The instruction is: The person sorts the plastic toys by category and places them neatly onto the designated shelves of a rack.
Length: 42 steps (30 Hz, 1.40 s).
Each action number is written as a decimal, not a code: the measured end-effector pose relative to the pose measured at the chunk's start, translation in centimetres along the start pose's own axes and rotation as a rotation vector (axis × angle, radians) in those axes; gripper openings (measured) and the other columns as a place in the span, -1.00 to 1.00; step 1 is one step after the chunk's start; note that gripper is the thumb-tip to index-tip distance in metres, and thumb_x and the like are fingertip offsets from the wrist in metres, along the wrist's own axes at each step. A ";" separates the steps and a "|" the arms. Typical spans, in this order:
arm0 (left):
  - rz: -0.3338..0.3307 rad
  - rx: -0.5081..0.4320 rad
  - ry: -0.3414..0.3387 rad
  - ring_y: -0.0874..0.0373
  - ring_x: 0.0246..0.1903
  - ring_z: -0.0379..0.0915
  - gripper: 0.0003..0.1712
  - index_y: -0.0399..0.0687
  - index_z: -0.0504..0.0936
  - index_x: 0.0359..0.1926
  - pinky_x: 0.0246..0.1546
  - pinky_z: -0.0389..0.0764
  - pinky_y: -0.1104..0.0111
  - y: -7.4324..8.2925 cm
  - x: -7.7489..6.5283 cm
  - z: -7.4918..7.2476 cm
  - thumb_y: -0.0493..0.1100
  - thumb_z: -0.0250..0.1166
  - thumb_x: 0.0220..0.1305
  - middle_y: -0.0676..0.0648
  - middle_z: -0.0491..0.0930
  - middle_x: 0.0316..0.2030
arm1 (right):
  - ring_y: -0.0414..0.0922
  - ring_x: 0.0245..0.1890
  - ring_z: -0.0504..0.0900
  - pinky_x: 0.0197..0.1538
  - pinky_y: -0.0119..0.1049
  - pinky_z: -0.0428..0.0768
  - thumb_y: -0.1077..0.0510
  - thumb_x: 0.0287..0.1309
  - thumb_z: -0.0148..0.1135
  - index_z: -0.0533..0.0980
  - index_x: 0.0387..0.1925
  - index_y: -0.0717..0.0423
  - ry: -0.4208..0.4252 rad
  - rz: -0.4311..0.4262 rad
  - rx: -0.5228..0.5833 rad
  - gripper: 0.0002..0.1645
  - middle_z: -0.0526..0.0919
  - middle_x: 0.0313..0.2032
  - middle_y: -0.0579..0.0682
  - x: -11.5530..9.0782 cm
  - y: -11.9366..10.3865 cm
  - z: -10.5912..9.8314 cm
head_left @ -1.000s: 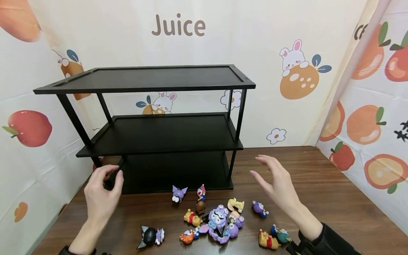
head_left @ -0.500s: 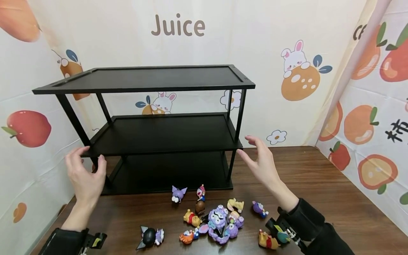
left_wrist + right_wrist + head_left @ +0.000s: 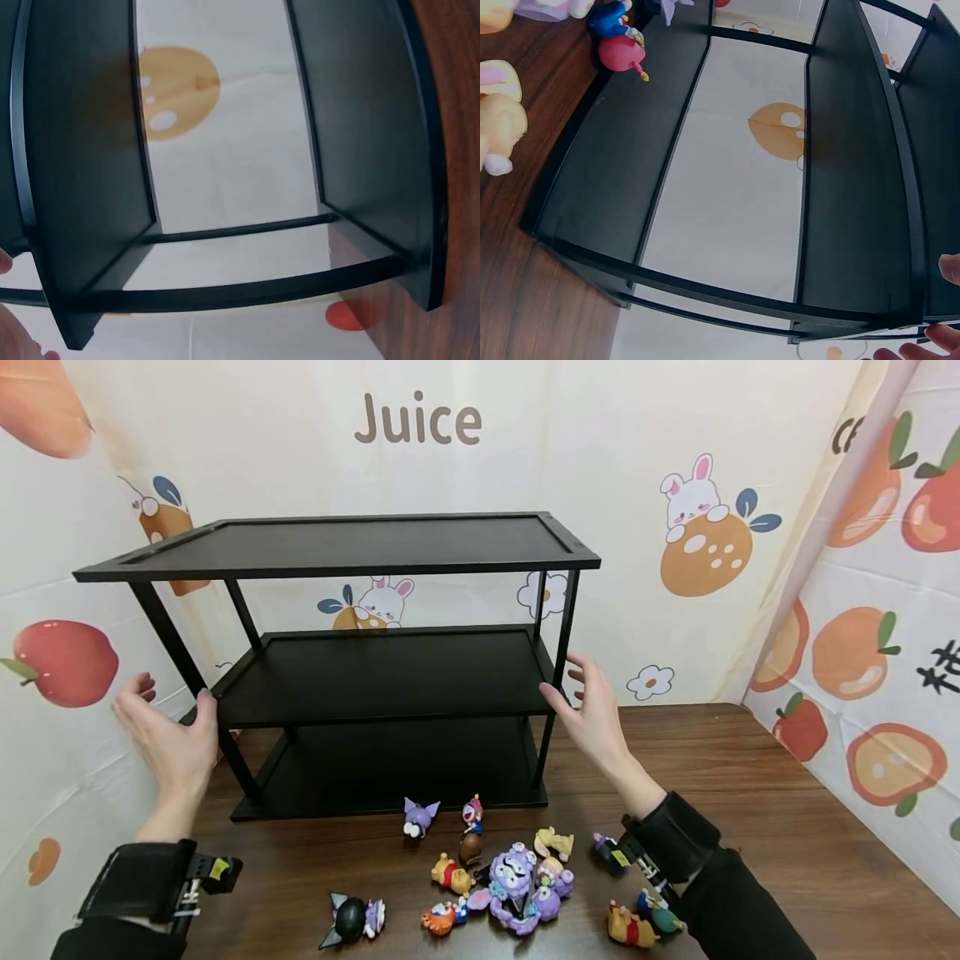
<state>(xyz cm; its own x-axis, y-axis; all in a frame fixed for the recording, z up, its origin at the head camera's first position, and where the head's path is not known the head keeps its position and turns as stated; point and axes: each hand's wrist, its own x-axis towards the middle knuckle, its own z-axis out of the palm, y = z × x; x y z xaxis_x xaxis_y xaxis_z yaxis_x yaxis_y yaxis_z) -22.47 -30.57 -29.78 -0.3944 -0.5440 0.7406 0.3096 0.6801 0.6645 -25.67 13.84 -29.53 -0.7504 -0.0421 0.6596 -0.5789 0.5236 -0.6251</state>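
A black three-tier display rack [image 3: 390, 677] stands upright on the wooden table. Beside its left front post, level with the middle shelf, is my left hand [image 3: 168, 739]; the thumb overlaps the post and the fingers lie outside it, with a wide gap between. My right hand [image 3: 592, 718] is at the opposite end of the middle shelf, thumb in front of the right front post, fingers behind. In the right wrist view, the thumb [image 3: 950, 268] and fingers stand apart around the rack's end. Only bits of the left fingers [image 3: 9, 330] show in the left wrist view.
Several small figurines, including a purple one [image 3: 513, 877] and a yellow bear [image 3: 452, 872], lie on the table [image 3: 285, 877] in front of the rack. A black-headed figurine [image 3: 352, 918] lies front left, another bear [image 3: 630, 927] front right. A printed curtain [image 3: 465, 468] hangs behind.
Both hands have moved toward the rack: the left went left and up to the left post, the right went left and up to the right post. The rack and figurines have stayed put.
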 end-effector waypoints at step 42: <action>-0.157 0.105 -0.067 0.55 -0.56 0.09 -0.64 -0.43 0.53 -0.16 -0.46 0.13 0.58 -0.5 2.1 1.5 -0.17 -0.02 0.30 0.35 0.22 -0.51 | 0.09 -0.23 0.57 -0.21 -0.10 0.52 0.31 0.17 0.02 0.40 -0.13 0.37 0.061 0.016 0.055 -0.76 0.56 -0.22 0.23 2.3 1.6 1.3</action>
<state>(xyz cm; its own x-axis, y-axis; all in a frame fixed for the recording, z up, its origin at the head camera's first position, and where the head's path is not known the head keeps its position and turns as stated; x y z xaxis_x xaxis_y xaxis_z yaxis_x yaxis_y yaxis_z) -24.73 -31.34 -28.66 -0.4889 -0.6159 0.6178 0.1491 0.6388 0.7548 -28.74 13.50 -29.62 -0.7399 0.0192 0.6725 -0.5846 0.4764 -0.6568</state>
